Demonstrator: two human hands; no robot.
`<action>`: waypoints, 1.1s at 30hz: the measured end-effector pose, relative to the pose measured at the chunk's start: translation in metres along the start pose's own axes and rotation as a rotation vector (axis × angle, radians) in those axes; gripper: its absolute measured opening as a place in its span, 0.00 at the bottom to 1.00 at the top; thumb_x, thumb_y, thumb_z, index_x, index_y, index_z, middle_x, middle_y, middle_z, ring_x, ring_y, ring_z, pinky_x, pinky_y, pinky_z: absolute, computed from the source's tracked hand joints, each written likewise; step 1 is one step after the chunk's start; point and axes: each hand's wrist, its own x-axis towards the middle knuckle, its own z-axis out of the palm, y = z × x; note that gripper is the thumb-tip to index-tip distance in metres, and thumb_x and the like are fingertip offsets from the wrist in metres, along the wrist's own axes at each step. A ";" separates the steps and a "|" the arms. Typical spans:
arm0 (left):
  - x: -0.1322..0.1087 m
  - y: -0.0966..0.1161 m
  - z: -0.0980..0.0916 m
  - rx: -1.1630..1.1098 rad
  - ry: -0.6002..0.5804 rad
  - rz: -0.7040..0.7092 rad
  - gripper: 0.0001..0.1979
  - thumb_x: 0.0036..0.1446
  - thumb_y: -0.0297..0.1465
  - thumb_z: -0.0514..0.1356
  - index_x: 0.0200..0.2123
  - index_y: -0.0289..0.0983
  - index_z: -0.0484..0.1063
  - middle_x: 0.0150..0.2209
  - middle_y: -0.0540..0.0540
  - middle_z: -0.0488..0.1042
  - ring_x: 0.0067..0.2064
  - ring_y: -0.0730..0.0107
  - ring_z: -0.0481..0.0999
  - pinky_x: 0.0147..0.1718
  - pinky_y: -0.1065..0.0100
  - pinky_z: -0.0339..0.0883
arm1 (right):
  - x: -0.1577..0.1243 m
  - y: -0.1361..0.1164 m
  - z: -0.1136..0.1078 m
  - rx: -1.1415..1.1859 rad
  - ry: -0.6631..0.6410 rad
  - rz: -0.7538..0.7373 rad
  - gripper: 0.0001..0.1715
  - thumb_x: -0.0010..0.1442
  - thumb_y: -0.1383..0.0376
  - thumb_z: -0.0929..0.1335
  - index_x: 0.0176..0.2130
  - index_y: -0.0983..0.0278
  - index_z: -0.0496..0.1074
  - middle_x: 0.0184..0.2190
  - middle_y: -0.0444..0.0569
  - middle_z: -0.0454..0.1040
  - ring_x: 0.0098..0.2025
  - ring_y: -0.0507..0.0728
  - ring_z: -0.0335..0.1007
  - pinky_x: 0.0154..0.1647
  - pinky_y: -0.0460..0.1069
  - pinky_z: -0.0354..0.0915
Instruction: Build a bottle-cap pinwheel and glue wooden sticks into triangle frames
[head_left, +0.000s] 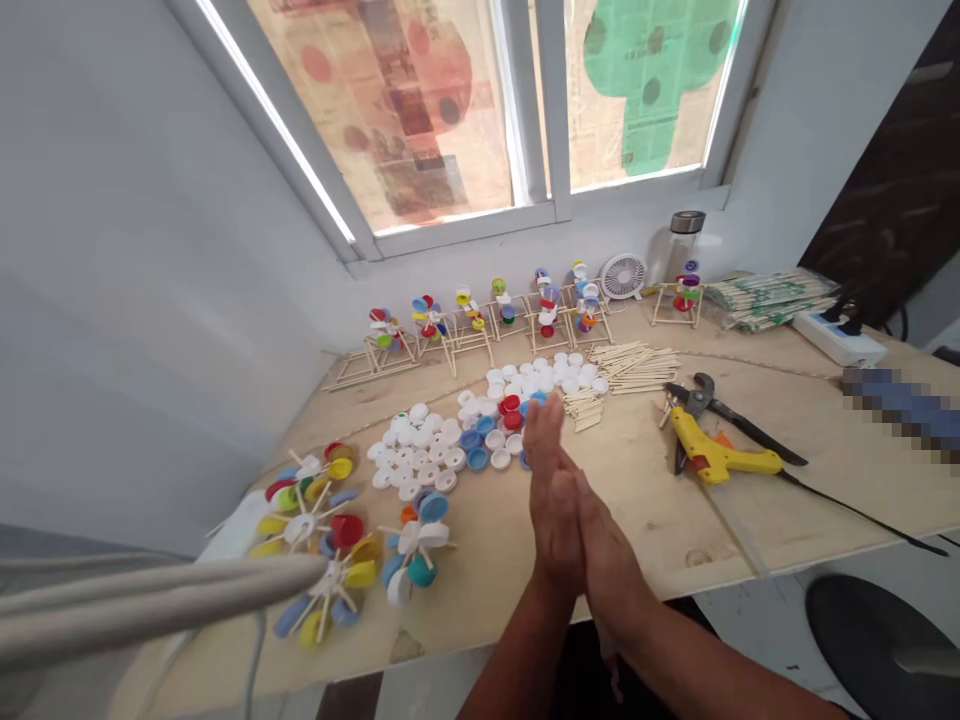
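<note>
My left hand and my right hand are pressed palm to palm above the table's front edge. Their fingers look stretched out, and nothing shows between them, though the palms are hidden. Just beyond the fingertips lie white bottle caps, with blue caps and red caps among them. Short cut sticks lie close by, below a pile of longer wooden sticks. To the left are several wheels made of sticks and coloured caps, one of them a blue-and-white wheel.
A yellow glue gun and black-handled cutters lie right. Along the wall stand stick frames with cap wheels, a small white fan and a bottle. Bagged sticks and a power strip sit far right. A pale bar crosses lower left.
</note>
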 end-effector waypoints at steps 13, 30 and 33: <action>0.041 -0.047 0.047 0.387 -0.383 -0.069 0.09 0.51 0.25 0.59 0.37 0.38 0.72 0.34 0.47 0.76 0.39 0.65 0.74 0.42 0.62 0.65 | 0.088 -0.072 -0.213 -1.154 0.242 0.053 0.16 0.55 0.58 0.63 0.38 0.61 0.75 0.39 0.49 0.78 0.41 0.59 0.73 0.44 0.52 0.65; 0.066 -0.088 0.130 0.896 -0.568 0.155 0.07 0.54 0.35 0.60 0.28 0.39 0.72 0.35 0.46 0.74 0.43 0.62 0.68 0.46 0.57 0.54 | 0.089 -0.038 -0.282 -1.683 -0.062 0.542 0.16 0.56 0.53 0.60 0.34 0.60 0.70 0.32 0.49 0.76 0.35 0.59 0.71 0.26 0.48 0.52; 0.070 -0.090 0.134 0.901 -0.539 0.147 0.05 0.55 0.34 0.59 0.29 0.39 0.71 0.35 0.46 0.74 0.44 0.62 0.67 0.46 0.58 0.54 | 0.089 -0.034 -0.285 -1.661 -0.073 0.519 0.16 0.57 0.54 0.60 0.34 0.60 0.69 0.32 0.49 0.76 0.34 0.59 0.70 0.27 0.48 0.52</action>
